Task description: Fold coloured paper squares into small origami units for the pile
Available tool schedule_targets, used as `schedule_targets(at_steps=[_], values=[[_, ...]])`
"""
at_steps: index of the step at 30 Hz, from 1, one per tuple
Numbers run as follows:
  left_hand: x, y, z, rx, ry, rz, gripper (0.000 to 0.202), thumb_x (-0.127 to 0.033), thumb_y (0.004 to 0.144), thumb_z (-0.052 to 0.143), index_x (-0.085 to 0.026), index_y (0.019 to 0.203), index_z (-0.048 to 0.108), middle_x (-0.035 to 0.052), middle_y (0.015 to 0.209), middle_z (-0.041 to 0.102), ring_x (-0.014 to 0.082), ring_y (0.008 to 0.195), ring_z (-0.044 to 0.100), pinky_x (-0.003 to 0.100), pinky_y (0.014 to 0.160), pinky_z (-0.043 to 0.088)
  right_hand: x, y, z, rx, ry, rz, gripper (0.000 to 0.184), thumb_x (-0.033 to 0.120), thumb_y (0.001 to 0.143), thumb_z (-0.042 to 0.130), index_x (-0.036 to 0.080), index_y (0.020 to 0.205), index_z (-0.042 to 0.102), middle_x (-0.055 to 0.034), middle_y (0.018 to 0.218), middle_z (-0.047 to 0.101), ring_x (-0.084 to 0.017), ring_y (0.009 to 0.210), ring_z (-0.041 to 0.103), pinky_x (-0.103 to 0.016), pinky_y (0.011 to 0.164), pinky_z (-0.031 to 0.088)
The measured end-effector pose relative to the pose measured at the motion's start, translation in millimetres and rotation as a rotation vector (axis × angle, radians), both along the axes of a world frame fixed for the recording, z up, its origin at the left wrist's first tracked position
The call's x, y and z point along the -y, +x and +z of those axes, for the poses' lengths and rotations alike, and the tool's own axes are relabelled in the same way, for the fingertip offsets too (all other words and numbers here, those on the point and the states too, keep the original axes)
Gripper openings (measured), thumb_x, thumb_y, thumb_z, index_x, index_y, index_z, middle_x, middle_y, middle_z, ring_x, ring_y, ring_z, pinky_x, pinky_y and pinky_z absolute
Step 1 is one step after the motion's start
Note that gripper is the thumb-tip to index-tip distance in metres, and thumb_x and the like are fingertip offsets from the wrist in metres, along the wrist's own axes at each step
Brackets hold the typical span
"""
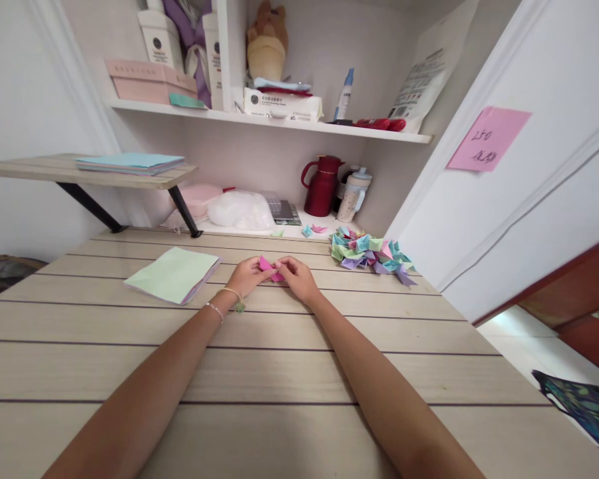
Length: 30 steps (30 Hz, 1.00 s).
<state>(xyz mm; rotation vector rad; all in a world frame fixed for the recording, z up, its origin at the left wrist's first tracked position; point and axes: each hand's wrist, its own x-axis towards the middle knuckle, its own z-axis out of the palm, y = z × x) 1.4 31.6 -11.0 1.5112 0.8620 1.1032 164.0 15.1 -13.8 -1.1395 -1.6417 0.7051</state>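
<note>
A small bright pink piece of folded paper [265, 264] is between my two hands, low over the middle of the slatted wooden table [259, 372]. My left hand [247, 275] pinches its left side, thumb toward the front. My right hand [298, 276] grips its right end with the fingertips. Fingers cover part of the folds, so its exact shape is hidden. To the left lies a stack of coloured paper sheets [176, 274], pale green on top. On the right sits a heap of folded paper boats [372, 253] in several colours.
Behind the table, a shelf unit holds a dark red jug [323, 186], a speckled bottle [354, 195] and a white plastic bag [241, 210]. A raised wooden stand [40, 167] at the left carries blue-topped paper [130, 161]. A pink note [490, 138] hangs at right.
</note>
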Motion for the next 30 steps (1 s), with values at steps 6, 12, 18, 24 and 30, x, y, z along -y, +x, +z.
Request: schedule_targets(at_steps=[6, 12, 18, 24, 30], values=[[0.7, 0.3, 0.8, -0.006, 0.003, 0.011, 0.032, -0.033, 0.059, 0.073, -0.013, 0.079, 0.059, 0.0053, 0.08, 0.066, 0.0163, 0.075, 0.063, 0.031, 0.071, 0.051, 0.5, 0.0, 0.3, -0.006, 0.004, 0.018, 0.032, 0.047, 0.077, 0.05, 0.018, 0.085, 0.062, -0.001, 0.072, 0.063, -0.013, 0.064, 0.054, -0.025, 0.063, 0.043], [-0.3, 0.3, -0.3, -0.025, 0.016, -0.007, 0.033, -0.034, 0.062, 0.07, -0.012, 0.085, 0.06, 0.0077, 0.087, 0.066, 0.017, 0.079, 0.063, 0.031, 0.073, 0.05, -0.6, 0.4, -1.3, 0.008, -0.008, 0.002, 0.033, 0.048, 0.077, 0.05, 0.018, 0.085, 0.063, -0.001, 0.072, 0.063, -0.013, 0.064, 0.055, -0.025, 0.063, 0.044], [0.5, -0.4, 0.7, -0.061, 0.041, -0.015, 0.032, -0.034, 0.064, 0.069, -0.013, 0.085, 0.061, 0.0089, 0.09, 0.067, 0.0184, 0.081, 0.062, 0.033, 0.077, 0.049, -1.4, 0.8, -2.5, 0.005, -0.03, 0.01, 0.029, 0.043, 0.079, 0.049, 0.019, 0.085, 0.063, -0.0009, 0.072, 0.065, -0.014, 0.064, 0.057, -0.025, 0.064, 0.044], [1.5, -0.9, 2.6, -0.112, 0.053, -0.007, 0.03, -0.034, 0.064, 0.069, -0.014, 0.083, 0.061, 0.0079, 0.088, 0.067, 0.0186, 0.08, 0.063, 0.033, 0.076, 0.048, -1.7, 1.4, -2.8, 0.042, -0.018, -0.011, 0.027, 0.041, 0.079, 0.049, 0.02, 0.084, 0.064, -0.0013, 0.072, 0.066, -0.014, 0.065, 0.058, -0.026, 0.065, 0.045], [1.8, -0.4, 3.2, -0.08, 0.037, 0.006, 0.03, -0.034, 0.062, 0.07, -0.014, 0.083, 0.061, 0.0079, 0.087, 0.068, 0.0182, 0.078, 0.063, 0.032, 0.075, 0.049, -1.2, 1.4, -2.2, 0.05, -0.017, -0.012, 0.028, 0.042, 0.079, 0.048, 0.02, 0.084, 0.065, -0.0009, 0.071, 0.066, -0.015, 0.065, 0.058, -0.026, 0.065, 0.044]])
